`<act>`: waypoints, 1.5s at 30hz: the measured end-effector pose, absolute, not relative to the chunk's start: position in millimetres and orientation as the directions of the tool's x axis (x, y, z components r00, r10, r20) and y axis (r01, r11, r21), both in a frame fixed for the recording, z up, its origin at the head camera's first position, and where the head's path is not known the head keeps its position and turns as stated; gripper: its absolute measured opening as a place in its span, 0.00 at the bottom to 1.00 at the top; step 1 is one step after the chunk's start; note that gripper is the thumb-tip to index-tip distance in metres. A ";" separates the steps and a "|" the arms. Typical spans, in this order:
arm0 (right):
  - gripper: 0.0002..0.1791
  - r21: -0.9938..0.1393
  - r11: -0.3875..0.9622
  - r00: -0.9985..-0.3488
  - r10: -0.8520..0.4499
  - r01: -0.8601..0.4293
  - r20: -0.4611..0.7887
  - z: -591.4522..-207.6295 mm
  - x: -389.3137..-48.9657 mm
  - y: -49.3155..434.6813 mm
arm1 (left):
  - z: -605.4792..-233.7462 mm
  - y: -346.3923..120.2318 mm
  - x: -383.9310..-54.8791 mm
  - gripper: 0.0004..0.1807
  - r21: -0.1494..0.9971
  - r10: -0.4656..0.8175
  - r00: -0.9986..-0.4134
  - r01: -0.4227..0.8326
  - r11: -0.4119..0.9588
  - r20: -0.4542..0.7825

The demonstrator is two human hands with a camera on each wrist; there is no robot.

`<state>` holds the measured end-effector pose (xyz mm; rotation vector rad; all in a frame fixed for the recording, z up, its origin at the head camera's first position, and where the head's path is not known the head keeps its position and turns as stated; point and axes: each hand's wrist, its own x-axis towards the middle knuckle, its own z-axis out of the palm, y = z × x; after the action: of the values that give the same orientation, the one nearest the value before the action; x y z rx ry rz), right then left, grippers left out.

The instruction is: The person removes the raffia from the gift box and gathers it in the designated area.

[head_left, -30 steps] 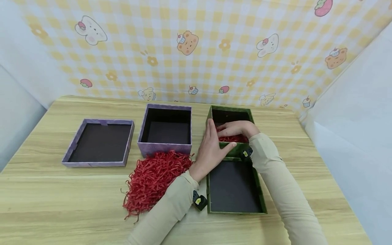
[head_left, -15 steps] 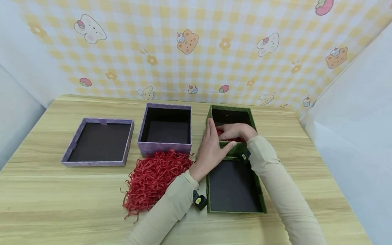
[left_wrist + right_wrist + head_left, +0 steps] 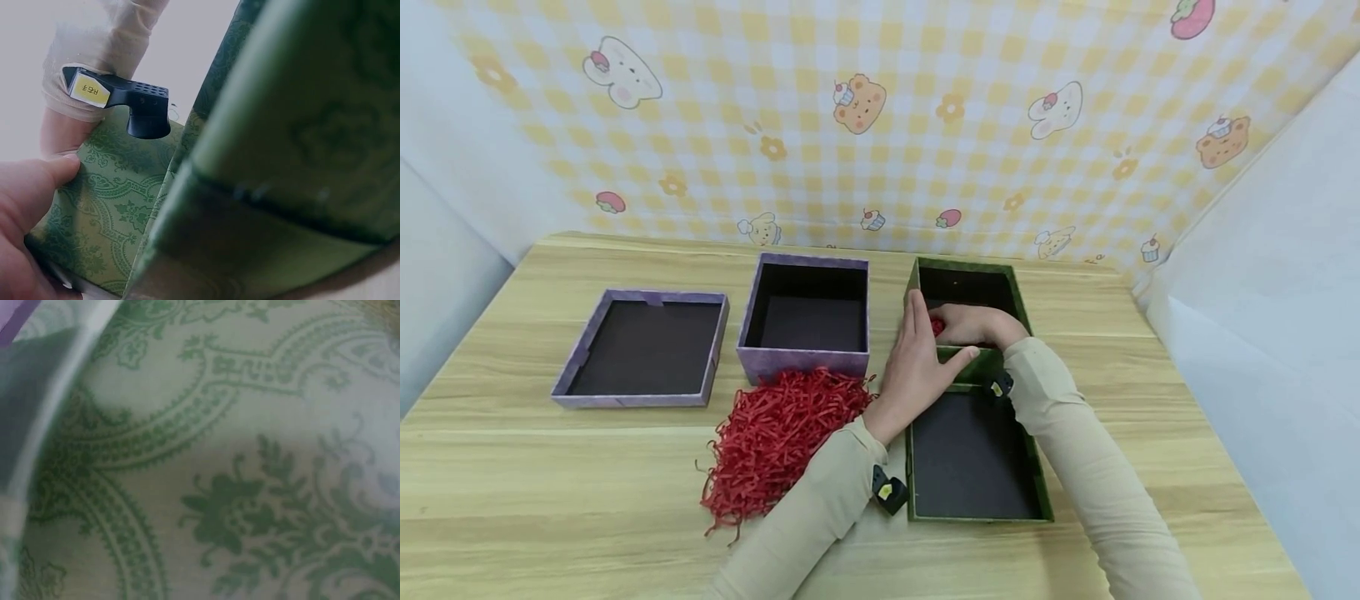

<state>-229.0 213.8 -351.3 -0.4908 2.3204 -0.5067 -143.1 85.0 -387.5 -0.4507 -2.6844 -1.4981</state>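
Note:
My left hand (image 3: 917,367) lies against the left front corner of an open green patterned box (image 3: 973,365). Its long fingers run straight along the side wall, while the thumb (image 3: 62,167) touches the front wall. Over the front rim, my right hand (image 3: 976,323) reaches down into the box, its fingertips hidden. A bit of red shredded paper (image 3: 937,327) shows beside those fingers; the hand covers the rest. The right wrist view holds mostly blurred green-patterned wall (image 3: 237,512).
A green-edged lid (image 3: 973,458) lies inside-up in front of the green box. Left of it is a loose pile of red shredded paper (image 3: 782,442), against an open purple box (image 3: 808,362). Farther left lies a purple lid (image 3: 640,350). A patterned cloth (image 3: 902,167) hangs behind the table.
My right hand has sunk slightly lower and shifted a little left inside the green box, covering more of the red shredded paper. The left hand stays in place.

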 end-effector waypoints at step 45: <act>0.40 -0.477 0.862 -0.905 -0.329 -0.171 -0.270 -270.9 -221.3 270.7 | -388.5 85.4 -146.2 0.56 0.803 0.237 -0.955 0.281 0.526 0.180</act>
<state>-221.3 270.7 -270.9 -0.3735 2.6913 -0.6448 -146.2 85.4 -388.5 -0.4588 -2.7018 -1.4346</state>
